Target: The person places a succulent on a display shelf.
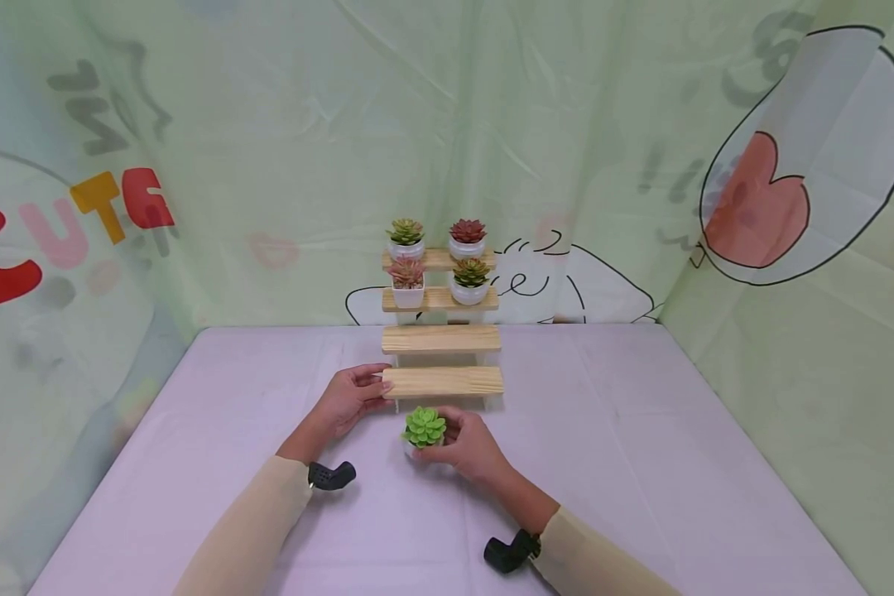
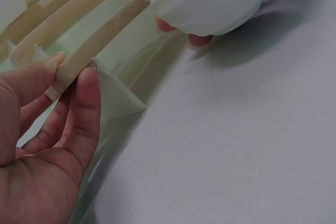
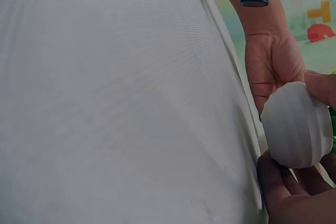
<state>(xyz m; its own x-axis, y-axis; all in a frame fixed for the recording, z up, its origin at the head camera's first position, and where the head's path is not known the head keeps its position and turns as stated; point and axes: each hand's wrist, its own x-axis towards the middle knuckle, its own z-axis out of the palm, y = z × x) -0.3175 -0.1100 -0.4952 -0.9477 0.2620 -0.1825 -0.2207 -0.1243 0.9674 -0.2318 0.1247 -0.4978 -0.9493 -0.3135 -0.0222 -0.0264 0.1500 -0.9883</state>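
Note:
A stepped wooden plant stand [image 1: 443,382] with several tiers stands at the back middle of the table. My left hand [image 1: 353,399] pinches the left end of its lowest wooden board [image 2: 100,39] between thumb and fingers. In front of the stand, my right hand [image 1: 471,447] grips a potted bright green succulent [image 1: 424,427] from its right side. The succulent's ribbed white pot [image 3: 294,127] shows between thumb and fingers in the right wrist view, raised off the tablecloth.
On the top tier sit a green succulent [image 1: 406,236] and a dark red one [image 1: 467,237]. The tier below carries a pink succulent [image 1: 407,280] and a green-brown one [image 1: 470,280]. A pale cloth covers the table [image 1: 603,463]; printed curtains [image 1: 305,165] surround it.

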